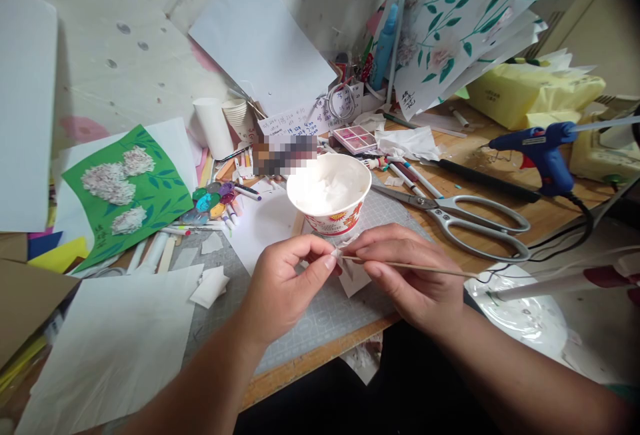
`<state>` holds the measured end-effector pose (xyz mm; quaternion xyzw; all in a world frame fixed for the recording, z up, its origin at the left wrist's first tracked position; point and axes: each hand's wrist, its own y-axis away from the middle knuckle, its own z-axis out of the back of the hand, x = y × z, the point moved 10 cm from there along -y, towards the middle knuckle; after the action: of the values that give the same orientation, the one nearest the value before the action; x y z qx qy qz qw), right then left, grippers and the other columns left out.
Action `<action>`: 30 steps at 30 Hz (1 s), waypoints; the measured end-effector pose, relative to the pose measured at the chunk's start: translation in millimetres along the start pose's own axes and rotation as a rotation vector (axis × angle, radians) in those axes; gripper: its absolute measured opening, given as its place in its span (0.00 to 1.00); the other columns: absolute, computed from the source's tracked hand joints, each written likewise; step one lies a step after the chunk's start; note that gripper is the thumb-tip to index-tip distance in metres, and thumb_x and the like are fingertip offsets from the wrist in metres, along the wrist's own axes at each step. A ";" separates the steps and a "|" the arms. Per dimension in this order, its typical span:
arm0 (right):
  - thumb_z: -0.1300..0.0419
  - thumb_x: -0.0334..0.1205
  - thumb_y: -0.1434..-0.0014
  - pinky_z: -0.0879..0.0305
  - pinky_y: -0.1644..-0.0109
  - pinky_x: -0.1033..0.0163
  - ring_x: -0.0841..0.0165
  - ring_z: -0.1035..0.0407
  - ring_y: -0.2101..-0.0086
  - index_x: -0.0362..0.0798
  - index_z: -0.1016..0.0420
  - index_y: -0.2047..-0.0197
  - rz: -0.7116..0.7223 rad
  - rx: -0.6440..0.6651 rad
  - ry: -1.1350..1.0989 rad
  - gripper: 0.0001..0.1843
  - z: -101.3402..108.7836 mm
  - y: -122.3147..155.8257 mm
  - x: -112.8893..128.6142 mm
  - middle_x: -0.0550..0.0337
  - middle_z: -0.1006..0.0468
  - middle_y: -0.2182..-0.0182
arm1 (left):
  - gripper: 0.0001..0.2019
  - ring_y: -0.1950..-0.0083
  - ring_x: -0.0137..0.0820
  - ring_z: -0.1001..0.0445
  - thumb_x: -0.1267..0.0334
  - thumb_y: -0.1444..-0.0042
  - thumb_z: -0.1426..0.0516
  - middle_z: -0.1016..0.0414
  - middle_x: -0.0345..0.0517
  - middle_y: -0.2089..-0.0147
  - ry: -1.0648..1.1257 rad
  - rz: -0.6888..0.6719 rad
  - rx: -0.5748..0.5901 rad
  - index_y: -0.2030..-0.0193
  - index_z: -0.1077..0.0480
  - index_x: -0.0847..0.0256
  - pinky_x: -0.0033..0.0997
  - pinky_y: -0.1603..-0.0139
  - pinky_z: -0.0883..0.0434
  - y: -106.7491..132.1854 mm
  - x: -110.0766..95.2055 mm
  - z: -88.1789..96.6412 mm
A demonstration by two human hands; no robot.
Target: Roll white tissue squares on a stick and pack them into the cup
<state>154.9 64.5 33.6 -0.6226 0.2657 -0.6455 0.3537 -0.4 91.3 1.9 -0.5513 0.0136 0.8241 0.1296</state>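
My left hand (287, 281) pinches a small piece of thin white paper (337, 254) between thumb and forefinger. My right hand (420, 288) is closed around a thin wooden stick (425, 267), whose tip meets the white piece at the left fingertips. Just beyond both hands stands a paper bowl (340, 223) with red print and white contents that I cannot make out clearly. Beneath the fingers, a white paper slip (355, 281) lies on the grey cutting mat (310, 335).
Large scissors (465, 218) lie right of the bowl, near a blue glue gun (540, 151) with its cord. At left are a green flower picture (130, 195), a paint palette (213, 201) and white sheets (120, 341). Paper cups (213, 128) stand behind. The table edge (320, 355) is close.
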 end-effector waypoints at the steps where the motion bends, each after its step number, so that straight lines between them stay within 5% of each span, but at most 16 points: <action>1: 0.37 0.24 0.40 0.23 0.56 0.65 0.67 0.20 0.62 0.42 0.18 0.60 -0.010 -0.003 -0.010 0.09 0.7 0.1 -1.0 0.49 0.16 0.65 | 0.06 0.67 0.28 0.26 0.65 0.40 0.41 0.22 0.38 0.70 0.010 0.012 0.007 0.67 0.24 0.59 0.25 0.63 0.29 0.0 1.6 -0.5; 15: 0.38 0.24 0.39 0.24 0.55 0.63 0.67 0.21 0.61 0.43 0.18 0.58 -0.041 -0.042 -0.003 0.09 2.2 2.3 -5.4 0.51 0.16 0.64 | 0.07 0.70 0.26 0.26 0.71 0.43 0.43 0.23 0.36 0.74 -0.220 -0.139 -0.086 0.71 0.27 0.60 0.22 0.66 0.30 1.7 -22.3 3.0; 30: 0.37 0.32 0.36 0.22 0.62 0.61 0.66 0.23 0.62 0.53 0.17 0.61 -0.303 -0.463 -0.327 0.08 29.1 24.5 -50.9 0.58 0.18 0.63 | 0.08 0.73 0.27 0.32 0.67 0.45 0.40 0.28 0.37 0.79 0.332 0.040 -0.392 0.75 0.27 0.60 0.25 0.69 0.33 -3.1 14.1 48.1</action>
<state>185.6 92.5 -14.6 -0.8146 0.2495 -0.5045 0.1404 -48.3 105.1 8.4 -0.6932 -0.1145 0.7116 0.0000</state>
